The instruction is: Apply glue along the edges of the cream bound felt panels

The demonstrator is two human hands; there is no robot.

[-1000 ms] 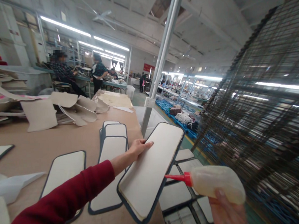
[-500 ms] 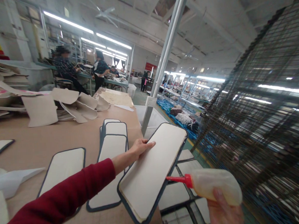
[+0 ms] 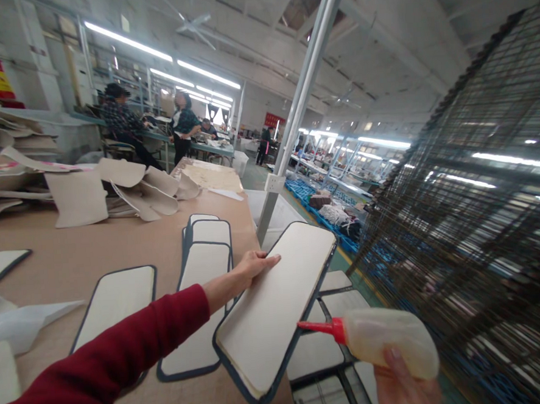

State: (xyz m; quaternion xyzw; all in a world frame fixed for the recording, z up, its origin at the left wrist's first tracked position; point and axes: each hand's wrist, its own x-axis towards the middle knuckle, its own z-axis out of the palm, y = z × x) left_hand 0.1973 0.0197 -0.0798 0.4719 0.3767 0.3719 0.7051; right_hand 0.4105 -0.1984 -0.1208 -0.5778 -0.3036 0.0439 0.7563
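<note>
My left hand (image 3: pixel 255 267) grips a long cream panel (image 3: pixel 276 305) with a dark blue border, its thumb lying on the face and its other fingers hidden beneath. The panel is tilted over the table's right edge. In my right hand (image 3: pixel 404 376) is a translucent squeeze bottle (image 3: pixel 388 341) with a red nozzle, holding a yellowish liquid. The nozzle tip (image 3: pixel 300 325) is at the panel's right border; whether it touches cannot be made out. Similar panels lie overlapped in a stack (image 3: pixel 200 304) under my left forearm, with another panel (image 3: pixel 120 299) to the left.
Curved beige sheets (image 3: pixel 126 180) are heaped on the brown table (image 3: pixel 171 232). A metal post (image 3: pixel 300 96) rises at the table's right edge. More bordered panels (image 3: pixel 316 351) lie below on the right, near a tall wire mesh rack (image 3: pixel 469 171). Several people are farther back.
The bottle has shifted slightly down, and its nozzle tip has moved a little down and left along the panel's border. My left hand keeps its hold on the panel.
</note>
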